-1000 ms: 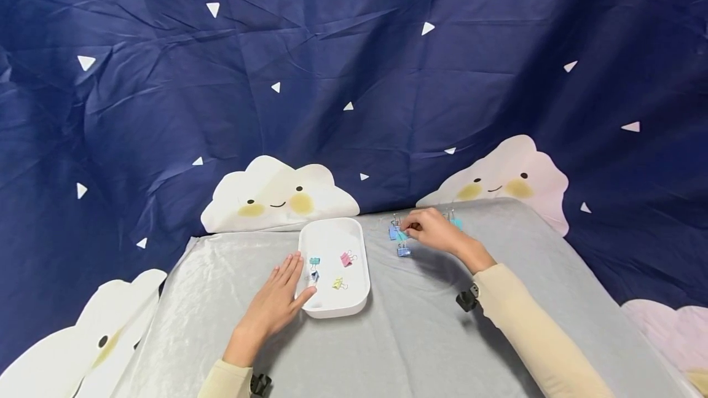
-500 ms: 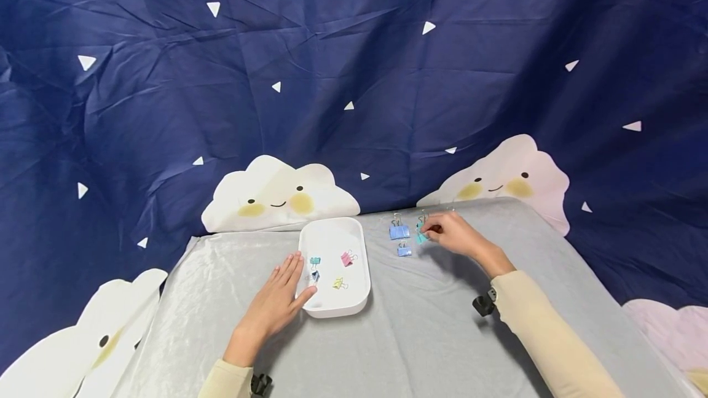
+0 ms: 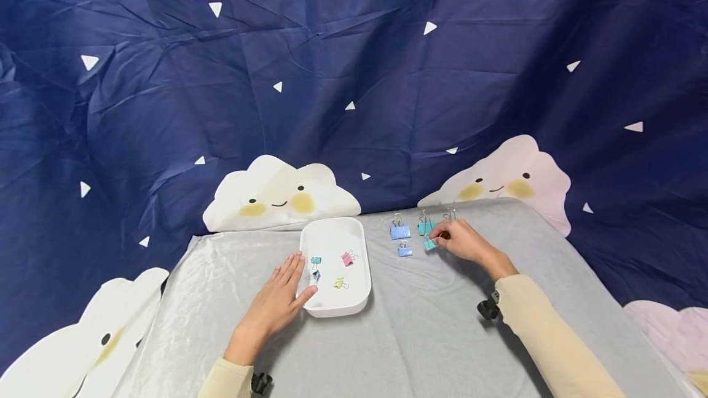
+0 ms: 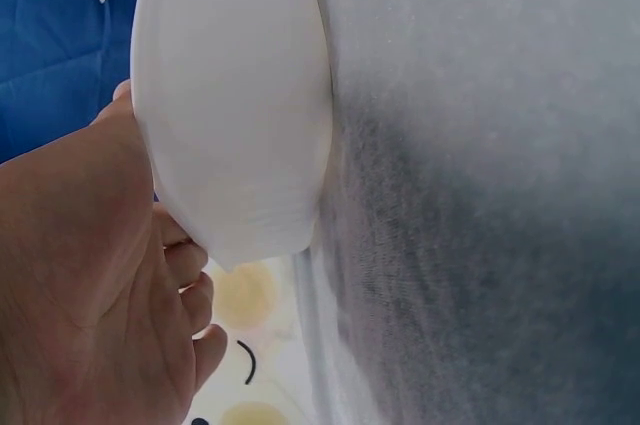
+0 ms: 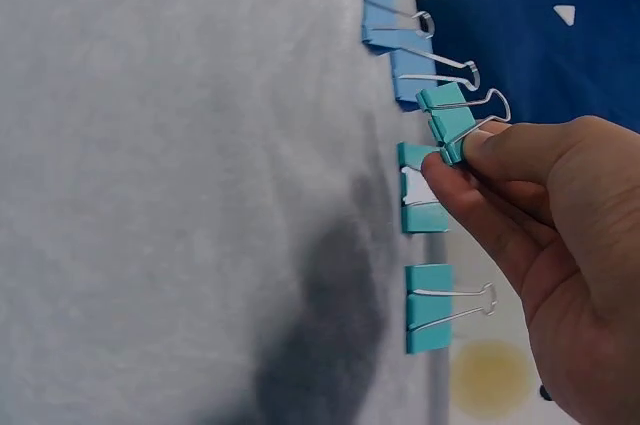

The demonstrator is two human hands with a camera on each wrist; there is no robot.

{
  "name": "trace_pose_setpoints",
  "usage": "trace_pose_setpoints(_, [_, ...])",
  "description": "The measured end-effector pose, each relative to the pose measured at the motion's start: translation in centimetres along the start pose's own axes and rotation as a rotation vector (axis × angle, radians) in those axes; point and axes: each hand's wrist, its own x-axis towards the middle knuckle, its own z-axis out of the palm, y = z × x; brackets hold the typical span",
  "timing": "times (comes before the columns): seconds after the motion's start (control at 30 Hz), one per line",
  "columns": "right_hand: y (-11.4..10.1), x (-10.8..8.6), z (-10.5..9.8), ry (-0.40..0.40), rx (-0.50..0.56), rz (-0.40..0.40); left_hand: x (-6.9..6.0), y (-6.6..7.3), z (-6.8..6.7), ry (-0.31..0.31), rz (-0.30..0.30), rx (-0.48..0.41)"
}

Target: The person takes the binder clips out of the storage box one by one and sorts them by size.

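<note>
Backdrop: dark blue cloth (image 3: 354, 78), printed with white triangles and smiling clouds, hung behind a table under grey cloth (image 3: 420, 336).

Item: one small teal clip (image 3: 429, 244), with wire handles, just in front of a row of larger clips on the far part of the table. Pinched between thumb and fingertips of the right hand (image 3: 464, 242); whether the clip touched the cloth could not be told.

Directly behind it: one large teal clip (image 5: 425, 217), handles pointing to the backdrop. Next to that on the right: a second large teal clip (image 5: 428, 325), mostly hidden by the hand in the head view, plain in the right wrist view.

To the left of the teal clips: one large blue clip (image 3: 400, 232) and, in front of it, one small blue clip (image 3: 405, 252).

Farther left: one white tray (image 3: 332, 238), rounded corners, holding four small clips: teal clip (image 3: 316, 260) and dark blue clip (image 3: 316, 276) near its left wall, pink clip (image 3: 348, 259) and yellow clip (image 3: 339, 283) toward the right.

At the tray's left side: the left hand (image 3: 276, 300), fingers extended against the wall, thumb spread at the near corner, no clip in its grasp.

Both arms: cream sleeves (image 3: 547, 330), with a black device (image 3: 488, 308) at each wrist.
</note>
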Motion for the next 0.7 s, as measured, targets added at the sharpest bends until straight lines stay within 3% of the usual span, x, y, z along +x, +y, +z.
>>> trace_pose_setpoints(0.3, [1.6,-0.3,1.0,-0.02,0.027,0.041,0.1,0.1,-0.3,-0.006,0.001,-0.01])
trace_pose_setpoints(0.7, [2.4,-0.7,1.6,0.005,-0.054,0.056,0.1,0.2,-0.3,-0.003,0.002,-0.007])
